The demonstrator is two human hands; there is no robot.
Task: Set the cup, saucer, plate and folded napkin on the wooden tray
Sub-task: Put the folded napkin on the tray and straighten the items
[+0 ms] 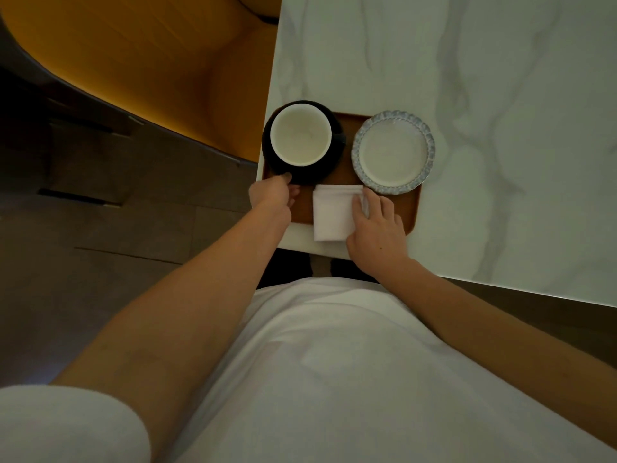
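A wooden tray (344, 162) lies at the near left corner of the marble table. On its left stands a cup (300, 137), white inside and dark outside, on a black saucer (330, 162). A white plate (393, 152) with a blue scalloped rim rests on the tray's right side. A folded white napkin (332, 212) lies across the tray's near edge and hangs over onto the table. My left hand (272, 193) pinches the saucer's near rim. My right hand (377, 225) rests on the napkin's right side with its fingers on the cloth.
The white marble table (484, 95) stretches away to the right and far side. Its left edge runs just beside the saucer, with dark floor (117, 212) below. An orange curved seat (150, 55) stands at the far left.
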